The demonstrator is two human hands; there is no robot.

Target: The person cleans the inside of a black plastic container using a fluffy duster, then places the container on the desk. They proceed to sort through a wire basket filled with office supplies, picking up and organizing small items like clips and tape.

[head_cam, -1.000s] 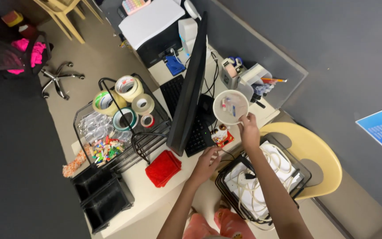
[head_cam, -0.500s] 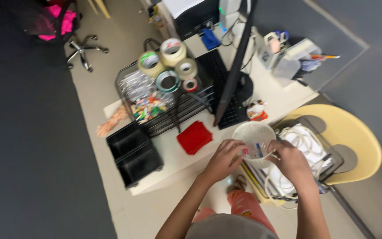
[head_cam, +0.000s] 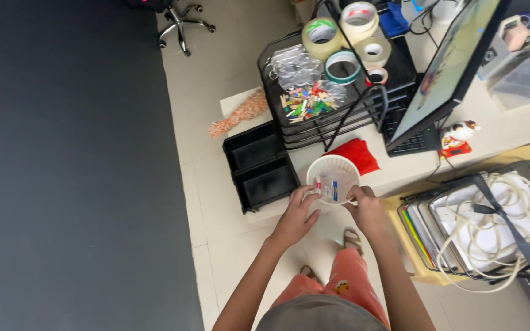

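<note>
Desk (head_cam: 400, 178) runs from centre to right edge, far side cut off by frame top. Monitor (head_cam: 455, 61) stands tilted over a keyboard (head_cam: 409, 138), which it mostly hides. Black wire rack (head_cam: 314, 122) left of it carries tape rolls (head_cam: 345, 37) and a heap of coloured clips (head_cam: 305, 101); clear bags beside those hard to make out. Wire tray (head_cam: 437, 208) at right holds white cables (head_cam: 504, 214), partly cut off. Black bins (head_cam: 259, 165) at desk's near-left corner, red cloth (head_cam: 354, 156) just beyond the bowl. White ribbed bowl (head_cam: 332, 178) sits over desk's near edge, between both hands. Left hand (head_cam: 295, 217) fingers curled on its near-left rim, right hand (head_cam: 366, 208) gripping near-right rim. Small items inside too small to identify.
</note>
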